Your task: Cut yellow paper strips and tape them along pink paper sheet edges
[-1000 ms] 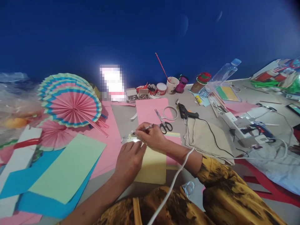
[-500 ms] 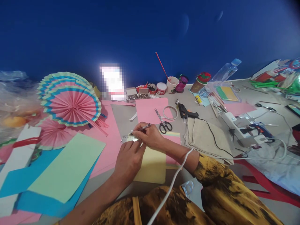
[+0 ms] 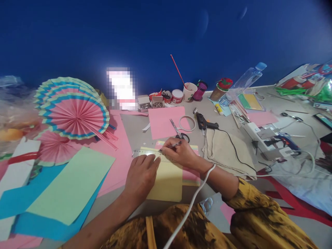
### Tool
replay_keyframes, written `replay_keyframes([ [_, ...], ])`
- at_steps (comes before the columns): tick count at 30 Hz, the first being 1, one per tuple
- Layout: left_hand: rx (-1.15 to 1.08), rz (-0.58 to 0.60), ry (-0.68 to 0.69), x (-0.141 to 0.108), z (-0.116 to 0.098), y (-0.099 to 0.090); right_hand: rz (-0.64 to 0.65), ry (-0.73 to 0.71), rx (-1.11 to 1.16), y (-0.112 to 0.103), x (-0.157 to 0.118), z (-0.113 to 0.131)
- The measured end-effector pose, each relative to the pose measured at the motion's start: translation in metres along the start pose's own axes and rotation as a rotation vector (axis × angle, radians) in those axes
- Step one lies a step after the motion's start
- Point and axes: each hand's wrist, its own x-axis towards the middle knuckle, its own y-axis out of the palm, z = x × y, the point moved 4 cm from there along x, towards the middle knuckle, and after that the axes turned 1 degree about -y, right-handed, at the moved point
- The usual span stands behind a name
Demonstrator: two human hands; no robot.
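Observation:
My left hand (image 3: 141, 174) presses down on a clear ruler (image 3: 149, 151), its fingers bent and close together along the lower edge. The ruler lies across the top part of a yellow sheet of paper (image 3: 167, 183). My right hand (image 3: 181, 152) is closed around a pen (image 3: 176, 144), its tip by the ruler's top edge, to the right of my left fingers. Pink and yellow sheets (image 3: 191, 175) stick out from under the yellow one on the right. Just beyond my right hand lie scissors (image 3: 176, 128) with black handles, partly hidden by the hand.
Behind are a tape roll (image 3: 187, 123), pink paper (image 3: 166, 119) and a glue gun (image 3: 206, 122). A folded cloth (image 3: 228, 150) and power strip (image 3: 267, 136) sit right. Left are paper fans (image 3: 77, 116) and a green sheet (image 3: 72, 185). A white cable (image 3: 190, 207) crosses in front.
My right hand with the pen has moved right along the ruler, from its left part to beyond my left fingers. My left hand stays on the ruler. The view has shifted slightly.

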Motion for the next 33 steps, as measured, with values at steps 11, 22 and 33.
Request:
replay_keyframes([
  [11,-0.042,-0.023,0.028,0.000,0.000,-0.001,-0.156,0.078,-0.074,-0.055,-0.055,-0.018],
  [22,-0.055,-0.028,0.034,0.001,0.001,-0.002,-0.394,0.135,-0.032,-0.073,-0.073,-0.027],
  [33,-0.057,-0.052,0.036,0.002,0.000,-0.004,-0.285,0.120,-0.009,-0.055,-0.069,-0.026],
])
